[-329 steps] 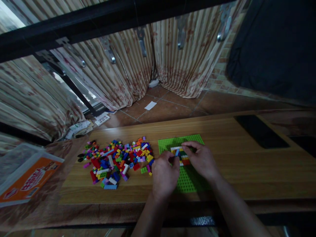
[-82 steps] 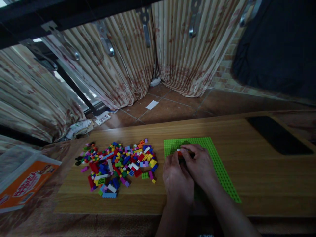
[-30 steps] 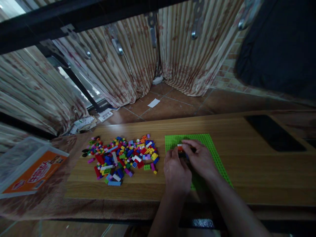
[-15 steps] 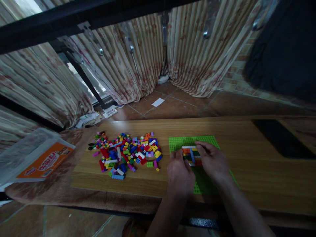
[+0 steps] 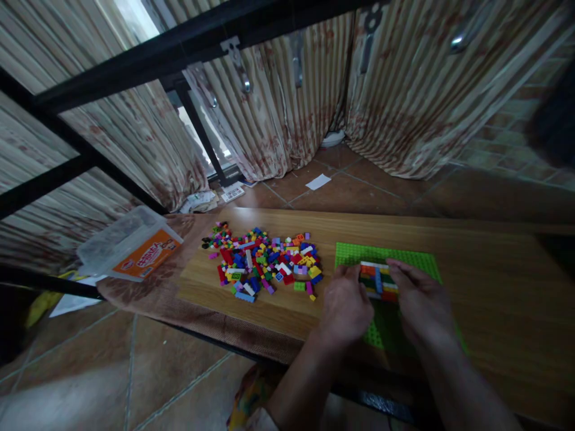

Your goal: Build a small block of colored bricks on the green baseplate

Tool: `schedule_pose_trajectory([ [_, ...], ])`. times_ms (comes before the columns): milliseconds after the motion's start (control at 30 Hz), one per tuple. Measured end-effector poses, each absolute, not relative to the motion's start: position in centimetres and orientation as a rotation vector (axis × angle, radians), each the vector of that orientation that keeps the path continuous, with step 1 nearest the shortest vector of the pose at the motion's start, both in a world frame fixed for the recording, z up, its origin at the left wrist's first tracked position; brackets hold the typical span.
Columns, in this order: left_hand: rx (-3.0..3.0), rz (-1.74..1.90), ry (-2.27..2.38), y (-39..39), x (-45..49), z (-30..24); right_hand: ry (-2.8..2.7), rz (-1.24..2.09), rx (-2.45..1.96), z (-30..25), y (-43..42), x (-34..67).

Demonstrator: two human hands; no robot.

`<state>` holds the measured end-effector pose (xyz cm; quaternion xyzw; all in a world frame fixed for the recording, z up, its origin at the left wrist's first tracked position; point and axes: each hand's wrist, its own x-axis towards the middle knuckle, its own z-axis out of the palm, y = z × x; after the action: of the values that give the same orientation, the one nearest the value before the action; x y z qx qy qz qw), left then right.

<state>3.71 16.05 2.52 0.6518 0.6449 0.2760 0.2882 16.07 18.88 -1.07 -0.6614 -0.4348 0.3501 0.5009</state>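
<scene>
A green baseplate lies on the wooden table. On it stands a small flat build of coloured bricks, striped white, orange, green, yellow and red with a blue piece across. My left hand rests at the build's left edge with its fingers curled against it. My right hand lies over the right edge, fingertips on the top bricks. A pile of loose coloured bricks is spread on the table left of the plate.
A clear plastic box with an orange label sits on the cloth-covered left end. Striped curtains hang behind, black metal bars cross the upper left, and tiled floor shows below the table's front edge.
The view has swung left and down, showing more floor. Both hands have parted slightly, so the brick build shows between them where earlier they covered it.
</scene>
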Motion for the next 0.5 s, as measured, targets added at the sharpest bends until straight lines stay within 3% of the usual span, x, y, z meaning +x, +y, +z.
schedule_pose_trajectory([
  [400, 1.550, 1.092, 1.850, 17.7, -3.1, 4.0, -0.948, 0.871, -1.673, 1.1, 18.7, 16.6],
  [500, 1.523, 0.905, 2.003, 17.5, -7.2, 5.0, -0.968, 0.884, -1.689, 1.4, 18.6, 16.9],
])
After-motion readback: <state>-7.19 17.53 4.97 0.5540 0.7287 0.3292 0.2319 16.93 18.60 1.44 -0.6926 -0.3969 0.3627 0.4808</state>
